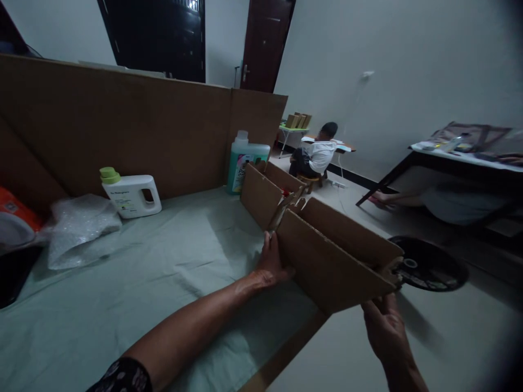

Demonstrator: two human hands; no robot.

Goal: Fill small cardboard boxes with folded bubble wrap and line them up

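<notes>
An open-topped cardboard box with ragged torn edges juts past the table's right edge. My left hand grips its far left end, with the fingers at the gap and the thumb along the side. My right hand holds the near right corner from below, its fingertips partly hidden behind the cardboard. Just beyond stands a second cardboard box with something red inside it. Behind that one is a bottle of teal liquid, partly covered by the box.
On the green cloth are a white jug with a green cap, bubble wrap and an orange package. A tall cardboard panel borders the back. A black round base is at right; a person sits beyond.
</notes>
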